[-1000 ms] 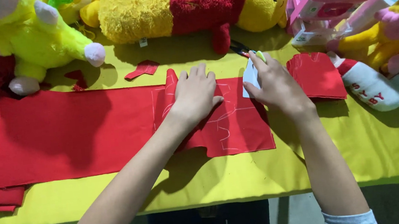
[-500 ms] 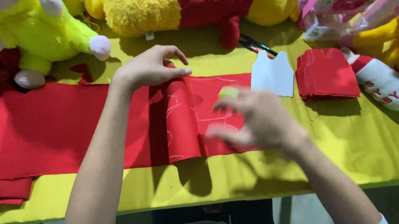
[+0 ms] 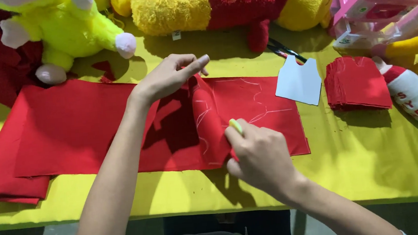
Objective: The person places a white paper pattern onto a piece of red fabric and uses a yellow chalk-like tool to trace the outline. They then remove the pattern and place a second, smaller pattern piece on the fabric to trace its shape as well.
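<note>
The right hand (image 3: 261, 155) hides most of a small yellow piece (image 3: 235, 126), perhaps chalk.

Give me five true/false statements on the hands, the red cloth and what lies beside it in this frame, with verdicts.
1. The left hand pinches a raised fold of the red cloth. True.
2. The right hand is empty. False: it holds a small yellow-green chalk piece.
3. The pale template lies on the stack of cut red pieces. False: it lies beside it, on the yellow tablecloth.
4. Chalk outlines show on the cloth. True.
5. The scissors are in a hand. False: they lie on the table.
</note>
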